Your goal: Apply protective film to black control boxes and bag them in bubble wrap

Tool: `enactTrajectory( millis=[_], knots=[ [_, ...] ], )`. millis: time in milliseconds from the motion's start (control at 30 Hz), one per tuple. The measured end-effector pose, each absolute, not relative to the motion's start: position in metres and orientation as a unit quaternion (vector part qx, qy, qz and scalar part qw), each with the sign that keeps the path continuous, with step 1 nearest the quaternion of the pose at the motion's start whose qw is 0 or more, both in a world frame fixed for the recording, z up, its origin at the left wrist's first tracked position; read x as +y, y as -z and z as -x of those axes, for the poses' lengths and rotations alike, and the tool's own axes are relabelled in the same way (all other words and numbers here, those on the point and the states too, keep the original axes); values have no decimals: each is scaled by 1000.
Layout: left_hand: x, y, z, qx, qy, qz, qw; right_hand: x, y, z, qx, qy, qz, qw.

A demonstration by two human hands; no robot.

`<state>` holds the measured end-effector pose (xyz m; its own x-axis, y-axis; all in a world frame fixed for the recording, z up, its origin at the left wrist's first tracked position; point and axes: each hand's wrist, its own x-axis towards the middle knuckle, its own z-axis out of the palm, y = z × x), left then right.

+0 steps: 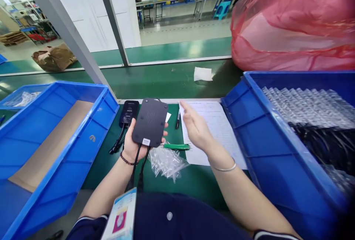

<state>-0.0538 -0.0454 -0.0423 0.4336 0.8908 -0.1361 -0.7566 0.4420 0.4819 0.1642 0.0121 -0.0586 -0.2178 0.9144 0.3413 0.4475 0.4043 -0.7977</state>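
Observation:
A flat black electronic box (150, 123) with two cables and a small white label rests in my left hand (130, 142), whose fingers wrap round its far edge. My right hand (196, 129) is held over a printed paper sheet (222, 132), fingers stretched out and nothing in them. On the green bench just left of the box lies a second black device (129, 112) with cables. Below the box sits a heap of clear plastic pieces (168, 162). A green-handled tool (176, 146) and a black marker pen (178, 119) lie between my hands.
On my left stands a blue bin (97, 121) with cardboard on its bottom. The right blue bin (241, 121) holds rows of clear-wrapped parts and black cables. Behind it bulges a pink plastic bag (291, 29). A white scrap (202, 74) lies beyond the bench edge, near a metal post (63, 29).

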Motion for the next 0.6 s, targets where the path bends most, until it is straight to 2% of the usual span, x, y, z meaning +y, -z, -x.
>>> enactTrajectory(
  millis=[200, 267, 367, 433, 533, 600],
  knots=[
    [-34, 36, 43, 242, -565, -178, 769, -59, 58, -125, -649, -583, 324, 366],
    [-33, 38, 42, 283, -609, -209, 711, -68, 56, -116, -601, -662, 288, 343],
    [-34, 43, 42, 367, -678, -290, 567, -73, 57, -105, -529, -744, 251, 321],
    [-36, 45, 44, 378, -689, -314, 533, -75, 60, -98, -495, -780, 236, 302],
    [-40, 44, 47, 326, -624, -247, 666, -76, 59, -94, -480, -818, 206, 241],
    [-42, 42, 51, 292, -551, -187, 759, -72, 55, -100, -555, -787, 174, 205]
  ],
)
